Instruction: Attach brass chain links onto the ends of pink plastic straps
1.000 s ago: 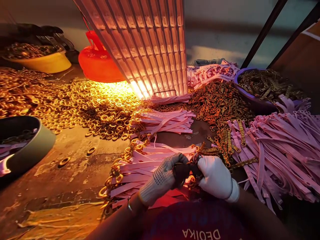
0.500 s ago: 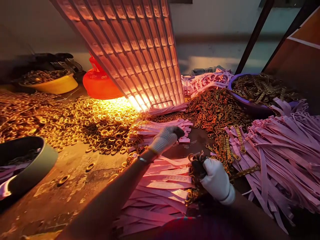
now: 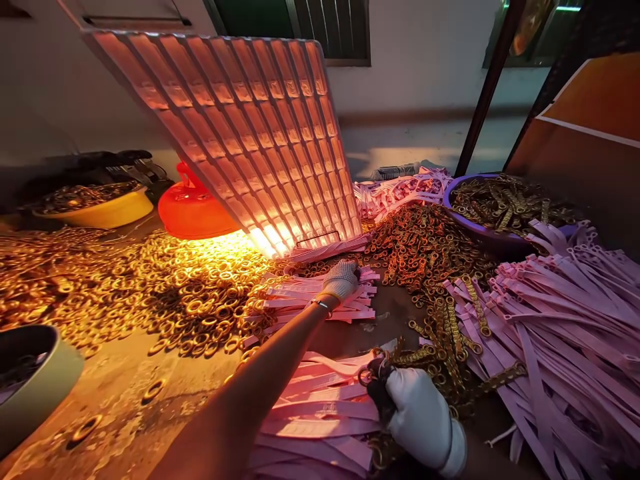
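Note:
My left hand, in a knit glove with dark fingertips, reaches over the far bundle of pink straps. Its fingers curl down at the back of that bundle, and whatever they hold is hidden. Closer to me, my right hand, in a white glove with dark fingertips, is closed in a pinch on a metal ring. Under and beside it spreads the near row of pink straps, with rings at their right ends. Gold link pieces lie just beyond the right hand.
Loose gold rings heap at left beside a red tank-like object. A ribbed clear tray leans upright behind. A purple basin of links and a large strap pile stand right; a yellow basin is far left.
The view has tilted up, so the table sits lower in the picture. My left hand has reached farther away over the far straps. My right hand stays in its pinch near the strap ends.

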`<state>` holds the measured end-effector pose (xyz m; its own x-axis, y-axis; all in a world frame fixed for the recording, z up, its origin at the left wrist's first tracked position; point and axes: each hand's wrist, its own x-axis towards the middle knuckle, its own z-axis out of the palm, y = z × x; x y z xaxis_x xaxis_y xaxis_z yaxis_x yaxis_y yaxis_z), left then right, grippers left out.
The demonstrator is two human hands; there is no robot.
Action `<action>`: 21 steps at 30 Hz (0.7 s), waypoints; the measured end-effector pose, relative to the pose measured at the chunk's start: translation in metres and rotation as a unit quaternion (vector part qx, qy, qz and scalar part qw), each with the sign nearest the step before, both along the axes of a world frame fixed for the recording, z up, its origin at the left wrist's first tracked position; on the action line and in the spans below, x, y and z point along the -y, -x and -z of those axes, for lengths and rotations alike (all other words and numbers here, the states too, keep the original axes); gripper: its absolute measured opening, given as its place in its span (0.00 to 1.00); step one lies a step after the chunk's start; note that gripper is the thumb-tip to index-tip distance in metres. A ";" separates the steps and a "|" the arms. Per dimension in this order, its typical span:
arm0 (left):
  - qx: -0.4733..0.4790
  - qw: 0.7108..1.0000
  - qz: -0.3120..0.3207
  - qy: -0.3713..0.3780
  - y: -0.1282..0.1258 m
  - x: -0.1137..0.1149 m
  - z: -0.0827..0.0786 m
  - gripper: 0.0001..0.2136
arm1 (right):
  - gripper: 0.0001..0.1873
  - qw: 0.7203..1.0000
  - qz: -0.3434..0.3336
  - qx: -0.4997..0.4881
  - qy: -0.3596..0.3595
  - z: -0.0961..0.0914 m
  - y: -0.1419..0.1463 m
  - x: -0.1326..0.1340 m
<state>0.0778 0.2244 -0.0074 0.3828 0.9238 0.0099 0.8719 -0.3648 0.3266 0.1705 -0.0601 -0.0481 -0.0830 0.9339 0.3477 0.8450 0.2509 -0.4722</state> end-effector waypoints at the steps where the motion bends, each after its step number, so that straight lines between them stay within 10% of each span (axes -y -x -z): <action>1: 0.020 1.000 0.006 -0.011 0.004 0.006 -0.003 0.10 | 0.06 1.000 0.012 0.007 0.013 -0.002 -0.002 -0.002; 8: 0.216 0.972 0.036 0.084 0.052 0.094 -0.032 0.16 | 0.19 0.999 0.025 -0.017 -0.014 -0.036 -0.015 -0.015; 12: 0.417 0.836 0.007 0.358 0.085 0.158 -0.038 0.17 | 0.18 0.999 -0.036 -0.022 -0.029 -0.052 -0.004 -0.022; 15: 0.473 0.787 -0.025 0.396 0.099 0.188 -0.031 0.18 | 0.14 0.998 -0.018 0.051 0.015 -0.057 0.011 -0.024; 21: 0.448 0.795 -0.028 0.408 0.109 0.204 -0.017 0.15 | 0.13 0.972 0.012 0.229 0.050 -0.057 0.031 -0.020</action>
<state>-0.0312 0.0204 0.0096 0.5186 0.7777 -0.3553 0.1629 0.3181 0.9340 0.1390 -0.0404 0.0089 -0.1859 0.9648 0.1860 0.9774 0.2010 -0.0656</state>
